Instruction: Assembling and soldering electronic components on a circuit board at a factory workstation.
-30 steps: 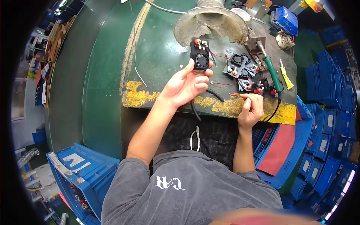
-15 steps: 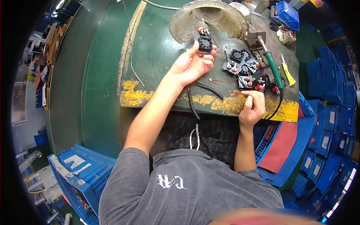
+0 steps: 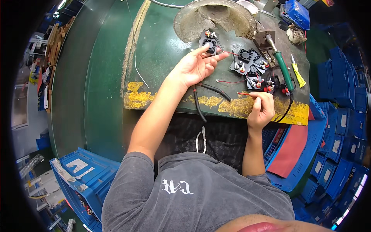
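Note:
A small black cooling fan (image 3: 210, 46) on a dark plate, with red and white terminals at its far end, is held by my left hand (image 3: 194, 69). My thumb lies on the fan's near side; the other fingers stretch out to the right beneath a thin red lead. In my right hand (image 3: 261, 110), a thin red wire-like piece (image 3: 243, 93) is pinched between thumb and forefinger above the yellow-worn table edge. Several similar fan units (image 3: 245, 56) lie heaped right of my left hand. A black-handled tool (image 3: 218, 92) rests below my left wrist, its head hidden.
A green-handled soldering iron (image 3: 284, 69) leans in its stand at the right, its cord crossing the table edge. Beside it lies a yellow tube (image 3: 298, 75). A crusted metal hood (image 3: 187, 25) stands at the back. Blue crates (image 3: 85, 174) flank the table.
My left fingers have uncurled and now reach rightward, while the thumb has shifted onto the fan. The fan has tilted slightly, showing more of its plate. My right hand has hardly moved.

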A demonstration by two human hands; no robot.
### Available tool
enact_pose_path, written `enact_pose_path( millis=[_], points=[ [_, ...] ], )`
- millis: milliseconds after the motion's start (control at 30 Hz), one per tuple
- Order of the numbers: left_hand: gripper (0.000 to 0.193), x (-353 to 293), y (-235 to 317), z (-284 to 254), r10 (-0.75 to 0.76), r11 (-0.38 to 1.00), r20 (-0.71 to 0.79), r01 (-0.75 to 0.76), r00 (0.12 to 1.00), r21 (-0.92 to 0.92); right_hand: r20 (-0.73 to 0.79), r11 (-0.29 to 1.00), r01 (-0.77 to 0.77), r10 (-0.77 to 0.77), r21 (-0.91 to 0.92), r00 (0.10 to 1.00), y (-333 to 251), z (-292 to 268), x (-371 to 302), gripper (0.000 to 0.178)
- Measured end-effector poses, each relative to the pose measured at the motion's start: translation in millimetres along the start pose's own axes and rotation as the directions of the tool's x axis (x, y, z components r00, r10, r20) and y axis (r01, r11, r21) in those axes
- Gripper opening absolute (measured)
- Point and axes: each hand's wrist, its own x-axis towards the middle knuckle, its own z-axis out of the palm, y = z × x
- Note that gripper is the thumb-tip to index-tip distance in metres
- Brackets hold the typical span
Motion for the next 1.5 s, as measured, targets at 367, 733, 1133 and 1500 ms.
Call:
enact_pose_path(
  millis=[367, 733, 1133, 1500],
  points=[
    [0.033, -21.3, -1.8, 34.6, 0.341, 0.663, -0.301, 0.000, 0.891, 0.749, 0.008, 1.000, -0.016, 0.016, 0.007, 1.000, 1.3, -1.2, -1.4, 0.019],
    [0.034, -3.7, -2.6, 59.6, 0.830, -0.426, 0.431, -0.096, 0.355, 0.899, 0.004, 1.000, 0.027, -0.027, -0.012, 1.000, 6.2, -1.3, -0.5, 0.020],
    [0.046, 56.5, 27.6, 24.9, 0.777, -0.344, 0.232, 0.086, 0.585, 0.935, 0.000, 1.000, 0.013, -0.013, 0.016, 1.000, 5.7, -1.6, -0.3, 0.019],
    [0.048, 42.0, -1.9, 49.7, 0.684, -0.729, 0.549, 0.462, 0.480, 0.504, 0.000, 1.000, -0.004, 0.004, 0.012, 1.000, 6.7, -0.6, -1.2, 0.019]
  ],
)
